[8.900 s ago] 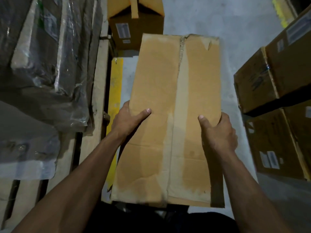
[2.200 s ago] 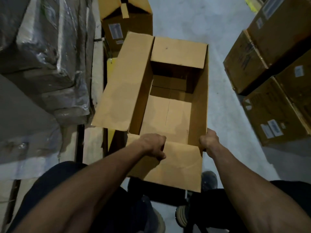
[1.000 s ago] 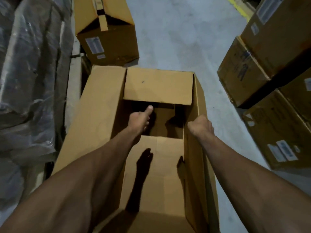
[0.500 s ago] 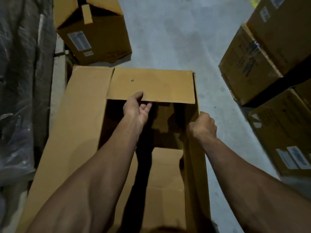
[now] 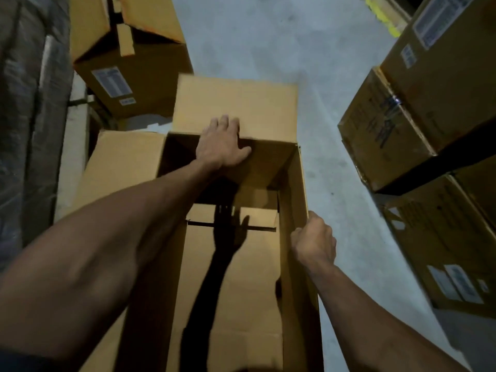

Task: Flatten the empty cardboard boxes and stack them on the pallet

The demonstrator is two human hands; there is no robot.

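Note:
An empty brown cardboard box (image 5: 236,277) stands open below me on the grey floor. Its far flap (image 5: 236,103) is folded outward and its long left flap (image 5: 118,167) lies spread to the left. My left hand (image 5: 221,146) rests over the far top edge, fingers flat on the far flap and thumb on the inner wall. My right hand (image 5: 314,241) grips the top edge of the right wall, fingers curled round it. The box floor shows its inner flaps and the shadow of my left arm.
Another open box with a white label (image 5: 128,63) stands at the far left. Stacked closed cartons (image 5: 418,108) fill the right side. Plastic-wrapped goods (image 5: 29,103) and a wooden pallet edge (image 5: 73,135) run along the left. Grey floor (image 5: 268,36) lies beyond.
My left hand pushed the far flap up and outward and now lies over the far edge. My right hand slid nearer along the right wall.

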